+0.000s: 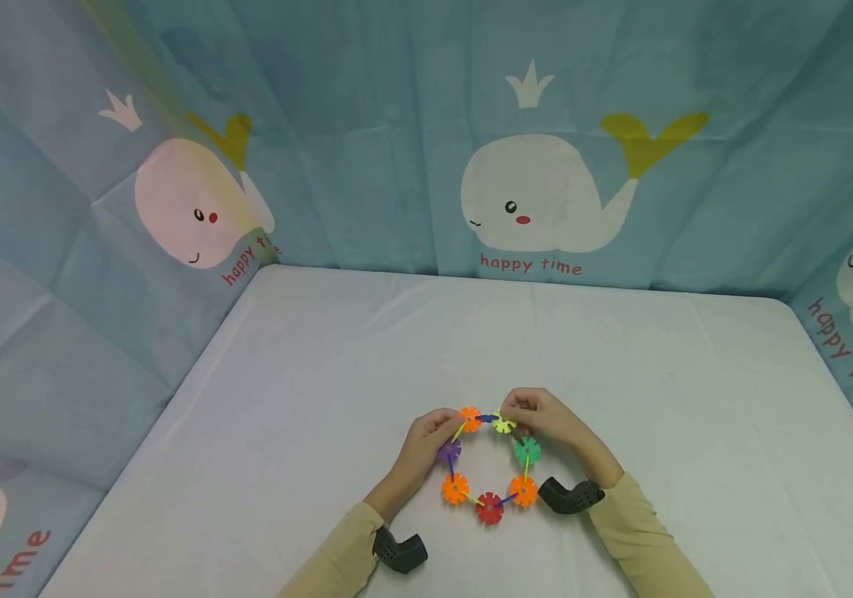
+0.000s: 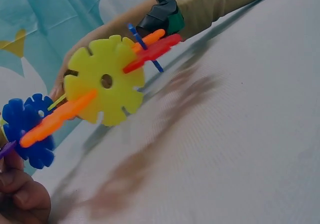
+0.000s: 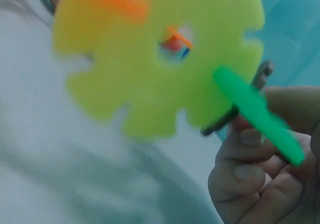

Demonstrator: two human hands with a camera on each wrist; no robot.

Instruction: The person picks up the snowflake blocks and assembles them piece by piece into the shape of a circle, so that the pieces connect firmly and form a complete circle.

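Note:
Both hands hold a ring of interlocking notched plastic discs (image 1: 489, 508) in mixed colours, close over the table. My left hand (image 1: 422, 440) pinches its upper left part, near a purple disc (image 1: 449, 451) and an orange disc (image 1: 470, 419). At the upper right, the fingers of my right hand (image 1: 543, 413) grip it by a light yellow disc (image 1: 502, 423). In the right wrist view, curled fingers (image 3: 240, 184) sit at a dark disc (image 3: 220, 122) and a green disc (image 3: 260, 115), both edge-on. A large yellow disc (image 2: 112, 59) faces the left wrist camera.
The ring hangs over a white-covered table (image 1: 366, 357), casting a shadow on it in the left wrist view. Blue curtains (image 1: 381, 183) printed with whales enclose the table at the back and sides. A black device (image 1: 399, 552) is strapped to each wrist.

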